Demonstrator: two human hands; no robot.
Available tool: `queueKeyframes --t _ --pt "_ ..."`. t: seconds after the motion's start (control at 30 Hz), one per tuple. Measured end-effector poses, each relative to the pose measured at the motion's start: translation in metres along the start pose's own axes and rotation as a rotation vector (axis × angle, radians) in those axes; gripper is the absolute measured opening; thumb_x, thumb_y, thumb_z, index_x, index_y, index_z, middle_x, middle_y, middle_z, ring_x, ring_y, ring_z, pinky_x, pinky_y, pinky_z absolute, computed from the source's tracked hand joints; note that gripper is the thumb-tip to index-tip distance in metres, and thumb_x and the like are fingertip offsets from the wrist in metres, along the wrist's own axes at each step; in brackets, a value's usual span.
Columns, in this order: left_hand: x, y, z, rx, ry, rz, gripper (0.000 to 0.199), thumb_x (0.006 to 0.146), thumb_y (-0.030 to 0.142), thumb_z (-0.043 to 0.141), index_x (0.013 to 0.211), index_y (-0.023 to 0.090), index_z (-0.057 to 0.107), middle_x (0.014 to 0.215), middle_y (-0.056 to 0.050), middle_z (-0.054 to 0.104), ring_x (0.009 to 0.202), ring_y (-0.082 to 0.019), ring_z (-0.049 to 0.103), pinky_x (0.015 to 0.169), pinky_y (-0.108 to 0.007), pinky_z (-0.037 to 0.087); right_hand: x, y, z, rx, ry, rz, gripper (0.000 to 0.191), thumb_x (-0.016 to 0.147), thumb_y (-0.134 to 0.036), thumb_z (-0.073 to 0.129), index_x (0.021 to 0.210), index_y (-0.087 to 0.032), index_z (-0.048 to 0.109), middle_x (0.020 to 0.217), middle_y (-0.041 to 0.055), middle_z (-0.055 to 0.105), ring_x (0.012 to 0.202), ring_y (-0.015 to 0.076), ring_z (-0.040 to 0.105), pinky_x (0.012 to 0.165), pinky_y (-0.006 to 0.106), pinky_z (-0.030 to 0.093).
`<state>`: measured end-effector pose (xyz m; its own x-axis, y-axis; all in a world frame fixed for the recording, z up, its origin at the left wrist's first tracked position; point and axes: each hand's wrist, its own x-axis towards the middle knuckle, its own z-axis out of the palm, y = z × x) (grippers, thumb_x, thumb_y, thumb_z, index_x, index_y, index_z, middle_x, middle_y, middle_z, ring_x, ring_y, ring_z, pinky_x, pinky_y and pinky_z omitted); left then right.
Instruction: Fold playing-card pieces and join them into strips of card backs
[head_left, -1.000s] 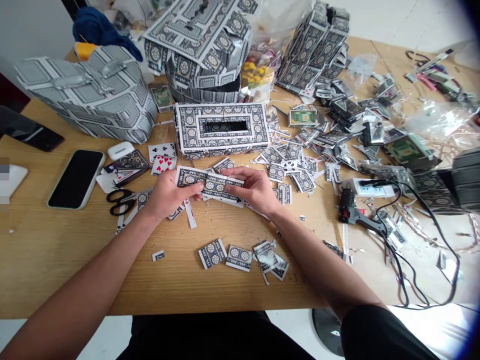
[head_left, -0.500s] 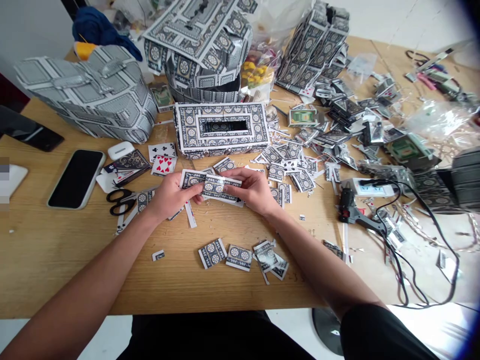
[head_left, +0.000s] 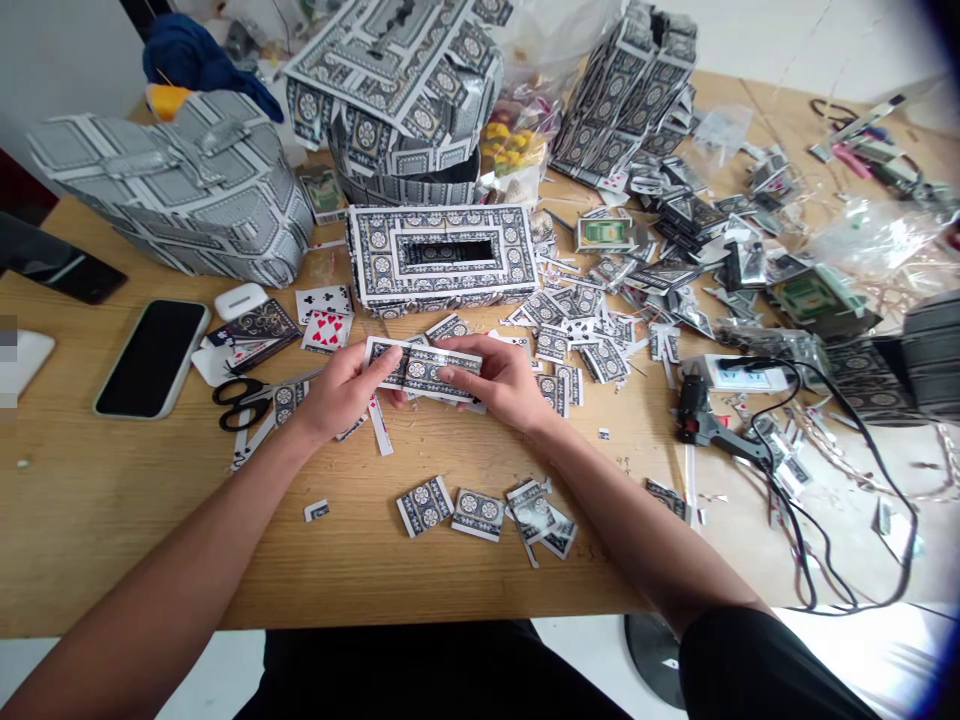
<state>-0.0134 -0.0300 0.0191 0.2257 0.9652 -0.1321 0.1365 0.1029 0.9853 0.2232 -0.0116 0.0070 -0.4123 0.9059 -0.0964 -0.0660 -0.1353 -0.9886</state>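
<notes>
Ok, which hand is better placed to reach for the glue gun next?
Probably the right hand: the glue gun lies to its right, while the left hand would have to reach across. Both hold the card strip, though.
</notes>
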Motion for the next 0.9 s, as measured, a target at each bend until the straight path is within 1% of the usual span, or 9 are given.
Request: queueKeyframes --t 0.1,0.17,0.23,0.37,0.47,0.57,0.7,0.83,0.9 --pt "-0.001 -0.0006 -0.0001 0.043 -0.013 -0.004 0.044 0.095 0.06 0.068 0.086 0.017 0.069 0.073 -0.005 0.076 0.061 -0.018 0.071 0.059 -0.028 0.06 0.0006 0.002 0.0013 -0.031 0.037 -0.014 0.053 0.079 -0.044 0.09 0.123 -0.018 0.078 0.114 0.0091 0.077 0.075 0.0144 0.068 0.05 0.025 0.062" --pt "-0.0019 0.0003 0.0 0.096 -0.023 -0.001 0.039 0.092 0.056 0.074 0.083 0.018 0.068 0.069 -0.004 0.074 0.061 -0.017 0.071 0.059 -0.027 0.059 0.0004 0.0022 0.0019 -0.067 0.061 -0.019 0.052 0.08 -0.047 0.089 0.123 -0.018 0.079 0.112 0.0086 0.077 0.073 0.0136 0.066 0.05 0.025 0.062" --pt "-0.0027 0.0018 0.0007 0.138 -0.016 0.01 0.035 0.09 0.051 0.077 0.08 0.019 0.068 0.067 -0.003 0.074 0.06 -0.016 0.07 0.059 -0.026 0.059 -0.0003 0.0011 0.0027 -0.091 0.069 -0.017 0.052 0.082 -0.048 0.088 0.123 -0.019 0.079 0.115 0.0087 0.076 0.073 0.0134 0.065 0.051 0.025 0.062" --pt "-0.0036 0.0048 0.0032 0.151 0.017 0.035 0.032 0.09 0.047 0.077 0.077 0.019 0.068 0.065 -0.002 0.074 0.059 -0.016 0.069 0.059 -0.026 0.058 -0.002 -0.0022 0.0049 -0.098 0.074 0.0 0.053 0.081 -0.049 0.088 0.124 -0.019 0.077 0.123 0.0096 0.076 0.076 0.0143 0.067 0.052 0.025 0.061" --pt "-0.0039 0.0048 0.0053 0.144 0.028 0.045 0.032 0.091 0.046 0.076 0.076 0.019 0.068 0.065 -0.002 0.073 0.058 -0.016 0.069 0.059 -0.026 0.058 -0.0023 -0.003 0.0062 -0.099 0.072 0.026 0.056 0.079 -0.05 0.09 0.123 -0.019 0.076 0.121 0.0089 0.076 0.079 0.0152 0.067 0.054 0.025 0.062" --pt "-0.004 0.0031 0.007 0.128 0.046 0.032 0.032 0.09 0.047 0.077 0.078 0.019 0.067 0.064 -0.001 0.073 0.056 -0.015 0.067 0.057 -0.025 0.058 -0.0021 -0.0026 0.0069 -0.103 0.079 0.041 0.057 0.074 -0.049 0.093 0.119 -0.018 0.077 0.114 0.0083 0.076 0.077 0.0154 0.066 0.055 0.027 0.064" --pt "-0.004 0.0008 0.0077 0.111 0.046 0.008 0.036 0.091 0.05 0.077 0.078 0.019 0.066 0.063 -0.002 0.072 0.056 -0.015 0.068 0.057 -0.025 0.058 -0.0027 -0.0032 0.0078 -0.124 0.117 0.051 0.056 0.074 -0.05 0.093 0.116 -0.017 0.077 0.107 0.0069 0.076 0.073 0.0147 0.065 0.053 0.027 0.063" --pt "-0.0035 0.0005 0.0069 0.043 0.007 0.015 0.044 0.097 0.06 0.066 0.083 0.018 0.067 0.066 -0.003 0.072 0.058 -0.016 0.069 0.058 -0.026 0.06 -0.0037 -0.0045 0.009 -0.123 0.134 0.065 0.059 0.071 -0.053 0.093 0.114 -0.017 0.077 0.102 0.0065 0.075 0.075 0.0161 0.066 0.052 0.027 0.061" --pt "-0.0033 0.0005 0.0065 0.031 -0.013 0.021 0.047 0.099 0.063 0.063 0.085 0.018 0.066 0.067 -0.003 0.072 0.059 -0.017 0.07 0.059 -0.026 0.061 -0.0038 -0.0044 0.0092 -0.122 0.135 0.06 0.06 0.071 -0.054 0.093 0.115 -0.017 0.077 0.102 0.0066 0.076 0.075 0.016 0.066 0.052 0.026 0.061"
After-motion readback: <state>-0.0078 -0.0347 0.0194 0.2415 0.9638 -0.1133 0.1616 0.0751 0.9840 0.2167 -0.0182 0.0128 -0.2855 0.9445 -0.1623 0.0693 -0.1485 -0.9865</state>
